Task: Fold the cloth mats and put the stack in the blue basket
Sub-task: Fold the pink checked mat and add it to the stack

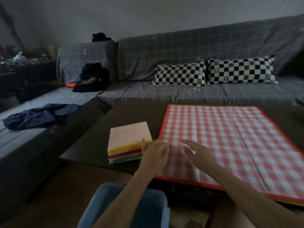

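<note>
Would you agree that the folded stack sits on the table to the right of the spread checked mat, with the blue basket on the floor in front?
Not quite: the head view shows the folded stack left of the checked mat. The blue basket is right.

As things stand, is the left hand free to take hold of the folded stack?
Probably yes: the left hand is open, holds nothing, and sits right beside the stack, with nothing between them.

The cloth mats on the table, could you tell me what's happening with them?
A person is folding them. A stack of folded mats sits on the dark table. Both hands, left and right, hover open over the near-left corner of an unfolded red checked mat. The blue basket waits below.
</note>
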Tool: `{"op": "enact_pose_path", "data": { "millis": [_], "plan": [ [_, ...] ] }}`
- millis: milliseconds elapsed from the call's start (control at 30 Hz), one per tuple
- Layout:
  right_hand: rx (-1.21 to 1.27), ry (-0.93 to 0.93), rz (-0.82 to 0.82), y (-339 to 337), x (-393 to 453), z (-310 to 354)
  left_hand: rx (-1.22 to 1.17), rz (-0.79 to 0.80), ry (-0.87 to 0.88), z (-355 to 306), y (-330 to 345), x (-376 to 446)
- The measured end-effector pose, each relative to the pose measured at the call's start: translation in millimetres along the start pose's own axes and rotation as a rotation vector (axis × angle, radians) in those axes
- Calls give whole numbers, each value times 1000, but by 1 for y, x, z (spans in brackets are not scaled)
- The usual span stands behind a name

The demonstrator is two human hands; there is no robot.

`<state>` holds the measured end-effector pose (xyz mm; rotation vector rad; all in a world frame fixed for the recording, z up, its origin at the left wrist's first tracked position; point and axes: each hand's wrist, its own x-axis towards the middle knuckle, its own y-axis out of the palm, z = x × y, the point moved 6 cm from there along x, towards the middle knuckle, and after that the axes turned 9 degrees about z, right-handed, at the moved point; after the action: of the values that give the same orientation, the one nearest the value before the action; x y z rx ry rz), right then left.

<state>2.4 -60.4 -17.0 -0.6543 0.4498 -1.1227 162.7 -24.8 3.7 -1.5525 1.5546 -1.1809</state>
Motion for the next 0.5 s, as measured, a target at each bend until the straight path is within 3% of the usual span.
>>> {"op": "enact_pose_path", "data": {
  "millis": [233,367,500],
  "plan": [
    [-252,-2,-24,-34,-67,-53,-180,206,250,-57,59,-7],
    [-333,10,-19,-49,-98,-73,-306,322,279,-77,78,-15],
    [-328,9,12,-58,-116,-84,-248,441,270,-87,85,-19]
  ]
}}
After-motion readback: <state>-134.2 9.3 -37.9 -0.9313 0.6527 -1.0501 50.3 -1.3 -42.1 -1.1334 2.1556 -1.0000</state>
